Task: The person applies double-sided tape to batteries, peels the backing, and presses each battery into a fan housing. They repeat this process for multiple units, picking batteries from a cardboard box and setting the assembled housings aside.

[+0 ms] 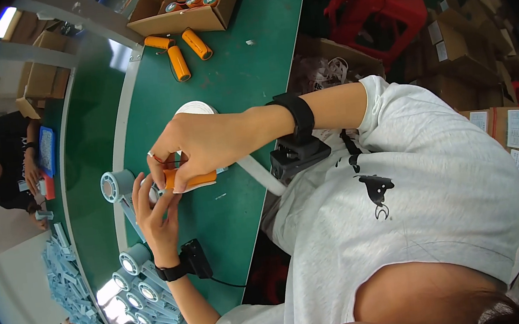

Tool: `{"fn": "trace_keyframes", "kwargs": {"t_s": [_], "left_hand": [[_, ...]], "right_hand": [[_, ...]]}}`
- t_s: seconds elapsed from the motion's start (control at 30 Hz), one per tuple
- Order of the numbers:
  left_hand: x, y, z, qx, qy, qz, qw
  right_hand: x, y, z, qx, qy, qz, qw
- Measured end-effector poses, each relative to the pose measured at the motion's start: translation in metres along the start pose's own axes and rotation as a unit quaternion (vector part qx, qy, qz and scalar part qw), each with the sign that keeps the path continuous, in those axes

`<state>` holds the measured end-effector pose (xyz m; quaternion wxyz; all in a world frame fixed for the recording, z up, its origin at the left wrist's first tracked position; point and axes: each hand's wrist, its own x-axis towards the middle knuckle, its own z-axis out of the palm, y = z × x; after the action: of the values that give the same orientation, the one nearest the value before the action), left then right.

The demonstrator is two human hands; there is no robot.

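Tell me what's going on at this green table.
A person's right hand pinches an orange cylinder over the green table, with the left hand close against its end; what the left fingers grip is partly hidden. Three loose orange cylinders lie near a cardboard box holding more. Light-blue fan-shaped units crowd beside the left forearm. Another person is at the far left.

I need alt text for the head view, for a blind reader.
A person's right hand holds an orange cylinder close to the left hand, above a green table. Nearby are light blue round-headed devices, loose orange cylinders and a cardboard box.
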<state>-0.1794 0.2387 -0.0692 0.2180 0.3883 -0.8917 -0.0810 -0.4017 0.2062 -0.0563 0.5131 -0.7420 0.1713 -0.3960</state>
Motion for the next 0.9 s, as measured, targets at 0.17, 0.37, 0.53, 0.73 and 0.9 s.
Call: {"fn": "trace_keyframes", "kwargs": {"t_s": [0.17, 0.37, 0.53, 0.73, 0.9], "left_hand": [[0.000, 0.018, 0.011, 0.202, -0.024, 0.000, 0.979], [0.000, 0.026, 0.011, 0.161, -0.019, -0.053, 0.985], [-0.001, 0.022, 0.016, 0.154, 0.032, -0.032, 0.987], [-0.009, 0.008, 0.021, -0.208, 0.129, -0.155, 0.957], [-0.008, 0.010, 0.025, -0.175, 0.173, -0.154, 0.957]], "right_hand": [[0.002, -0.003, 0.009, -0.106, 0.049, -0.047, 0.992], [-0.011, 0.021, 0.014, -0.206, 0.048, -0.130, 0.969], [-0.013, 0.011, 0.008, -0.318, -0.008, -0.100, 0.943], [0.010, -0.016, -0.002, -0.365, -0.195, 0.015, 0.910], [0.020, 0.006, 0.008, -0.378, -0.217, -0.053, 0.898]]}}
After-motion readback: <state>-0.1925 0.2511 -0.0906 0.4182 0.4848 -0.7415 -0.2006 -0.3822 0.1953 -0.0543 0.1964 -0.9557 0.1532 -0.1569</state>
